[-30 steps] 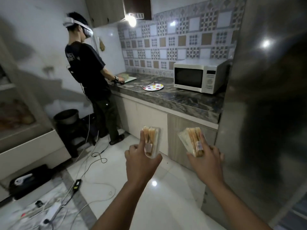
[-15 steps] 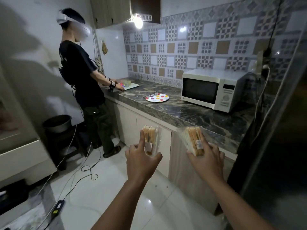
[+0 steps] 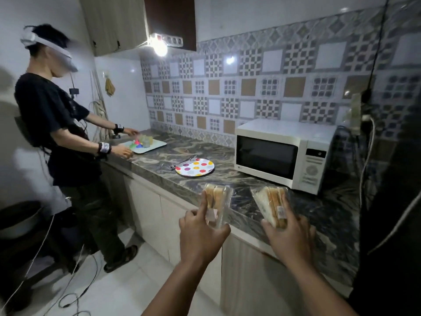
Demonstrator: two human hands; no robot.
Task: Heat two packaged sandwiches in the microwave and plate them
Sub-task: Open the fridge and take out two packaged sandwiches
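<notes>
Sandwiches (image 3: 217, 205), clear-wrapped, upright

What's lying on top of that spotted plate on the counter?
Metal tongs rest across the far left rim of the spotted plate; the rest of its face is bare. Anything beneath the plate is covered from view.

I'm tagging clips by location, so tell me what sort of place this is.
A home kitchen, most likely. A microwave stands on a marbled stone counter against a patterned tile backsplash, with a dotted plate beside it and cabinets overhead.
</notes>
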